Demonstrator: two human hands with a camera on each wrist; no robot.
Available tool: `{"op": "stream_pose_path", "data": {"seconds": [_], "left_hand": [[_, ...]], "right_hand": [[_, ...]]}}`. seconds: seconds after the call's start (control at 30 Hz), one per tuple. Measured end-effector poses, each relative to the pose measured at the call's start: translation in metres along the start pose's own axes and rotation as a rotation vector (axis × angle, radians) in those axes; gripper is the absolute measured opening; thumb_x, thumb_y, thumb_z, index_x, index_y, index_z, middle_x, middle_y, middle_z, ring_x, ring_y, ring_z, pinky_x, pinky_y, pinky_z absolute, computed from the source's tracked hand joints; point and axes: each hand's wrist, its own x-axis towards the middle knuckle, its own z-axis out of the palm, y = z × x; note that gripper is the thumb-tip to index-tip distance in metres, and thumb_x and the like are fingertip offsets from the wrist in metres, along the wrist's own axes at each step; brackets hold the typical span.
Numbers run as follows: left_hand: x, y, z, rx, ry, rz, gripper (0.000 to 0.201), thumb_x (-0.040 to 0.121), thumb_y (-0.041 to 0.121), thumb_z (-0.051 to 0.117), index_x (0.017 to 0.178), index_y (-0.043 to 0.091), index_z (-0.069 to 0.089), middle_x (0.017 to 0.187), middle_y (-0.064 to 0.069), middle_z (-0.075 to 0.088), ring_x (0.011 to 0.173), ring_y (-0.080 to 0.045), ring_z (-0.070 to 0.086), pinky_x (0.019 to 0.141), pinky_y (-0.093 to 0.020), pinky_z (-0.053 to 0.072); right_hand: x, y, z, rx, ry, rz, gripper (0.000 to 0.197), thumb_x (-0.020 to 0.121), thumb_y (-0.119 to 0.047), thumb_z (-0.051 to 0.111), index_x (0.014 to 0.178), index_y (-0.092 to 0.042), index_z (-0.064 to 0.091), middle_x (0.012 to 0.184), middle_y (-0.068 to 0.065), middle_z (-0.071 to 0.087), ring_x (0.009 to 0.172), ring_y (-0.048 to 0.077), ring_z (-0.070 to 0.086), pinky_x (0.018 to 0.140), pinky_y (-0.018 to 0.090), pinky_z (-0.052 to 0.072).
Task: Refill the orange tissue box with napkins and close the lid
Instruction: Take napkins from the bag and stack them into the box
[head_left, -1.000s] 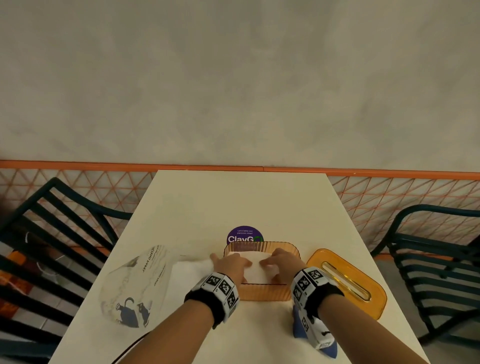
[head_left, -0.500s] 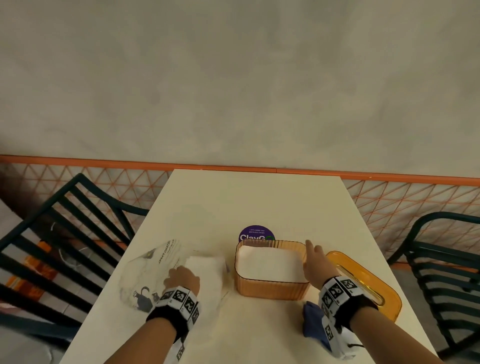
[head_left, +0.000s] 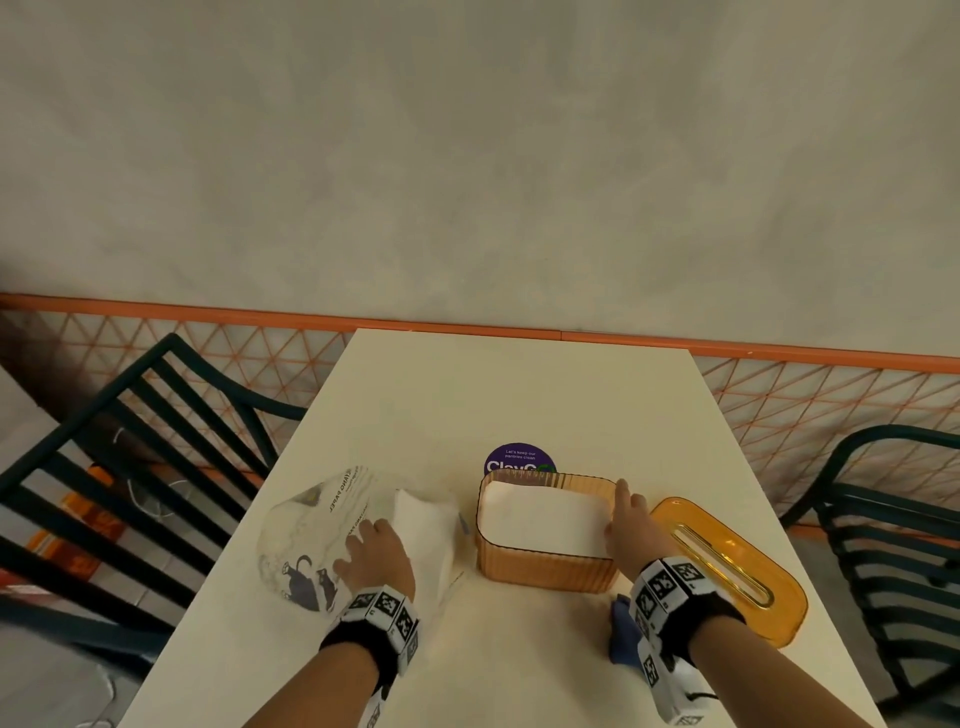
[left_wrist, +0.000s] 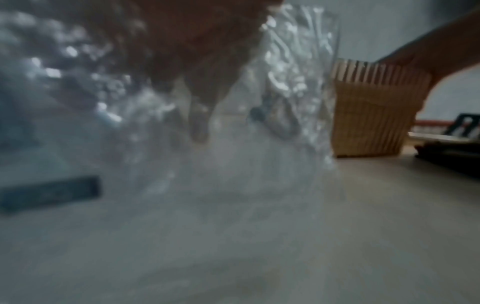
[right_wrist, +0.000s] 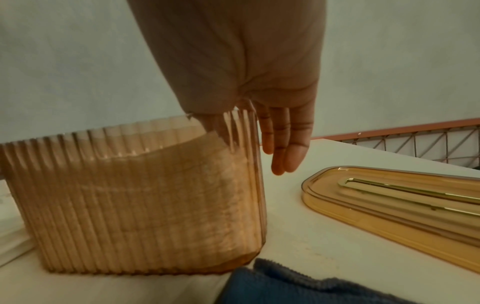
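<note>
The orange ribbed tissue box (head_left: 545, 566) stands open mid-table with a flat white stack of napkins (head_left: 540, 517) inside. Its orange lid (head_left: 727, 566) lies flat to the right. My right hand (head_left: 626, 519) is at the box's right end; in the right wrist view the fingers (right_wrist: 283, 156) hang straight outside the wall (right_wrist: 142, 205) and the thumb shows through it from inside. My left hand (head_left: 374, 551) rests on a clear plastic napkin package (head_left: 311, 540) holding white napkins (head_left: 423, 525), left of the box. The left wrist view is blurred: fingers (left_wrist: 197, 115) point down into the plastic.
A blue cloth (head_left: 621, 631) lies under my right wrist by the box's near right corner. A purple round sticker (head_left: 519, 460) sits behind the box. Dark metal chairs (head_left: 130, 467) flank the table on both sides. An orange-trimmed lattice fence (head_left: 831, 395) and grey wall stand beyond.
Both hands left the napkins in the box. The left hand went left onto the plastic package; the right hand moved to the box's right end. Little has changed in the last half second.
</note>
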Motion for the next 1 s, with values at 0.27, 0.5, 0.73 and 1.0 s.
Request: {"op": "stream_pose_path", "data": {"seconds": [0.27, 0.5, 0.73, 1.0], "left_hand": [[0.020, -0.014, -0.038, -0.692, -0.326, -0.043, 0.049, 0.083, 0.004, 0.065, 0.126, -0.007, 0.045, 0.129, -0.021, 0.054, 0.120, -0.034, 0.052, 0.098, -0.035, 0.042], [-0.009, -0.023, -0.135, -1.219, -0.610, 0.293, 0.039, 0.089, 0.002, 0.057, 0.124, 0.017, 0.052, 0.118, -0.008, 0.065, 0.108, -0.028, 0.061, 0.090, -0.040, 0.050], [-0.027, 0.021, -0.162, -1.440, -0.696, 0.525, 0.051, 0.081, 0.011, 0.063, 0.129, 0.020, 0.049, 0.124, -0.007, 0.063, 0.115, -0.027, 0.060, 0.096, -0.044, 0.048], [-0.046, 0.053, -0.152, -1.315, -0.820, 0.614, 0.048, 0.076, 0.012, 0.062, 0.121, 0.026, 0.053, 0.117, -0.001, 0.066, 0.107, -0.020, 0.064, 0.087, -0.034, 0.053]], "right_hand": [[-0.002, 0.003, -0.012, 0.013, -0.090, -0.023, 0.064, 0.096, -0.023, 0.046, 0.147, -0.008, 0.010, 0.143, 0.016, 0.035, 0.125, 0.032, 0.047, 0.100, 0.036, 0.046], [-0.007, -0.035, -0.080, 0.350, -0.063, -0.270, 0.057, 0.097, -0.038, 0.042, 0.145, -0.014, 0.025, 0.138, 0.009, 0.043, 0.122, 0.023, 0.046, 0.096, 0.030, 0.041], [-0.036, -0.086, -0.116, 1.092, -0.369, -0.294, 0.040, 0.092, -0.047, 0.048, 0.120, -0.019, 0.054, 0.107, 0.006, 0.069, 0.085, 0.020, 0.071, 0.074, 0.031, 0.056], [-0.031, -0.070, -0.128, 1.150, -0.264, -0.256, 0.037, 0.082, -0.011, 0.068, 0.117, -0.012, 0.054, 0.116, 0.017, 0.062, 0.098, 0.030, 0.065, 0.081, 0.046, 0.056]]}}
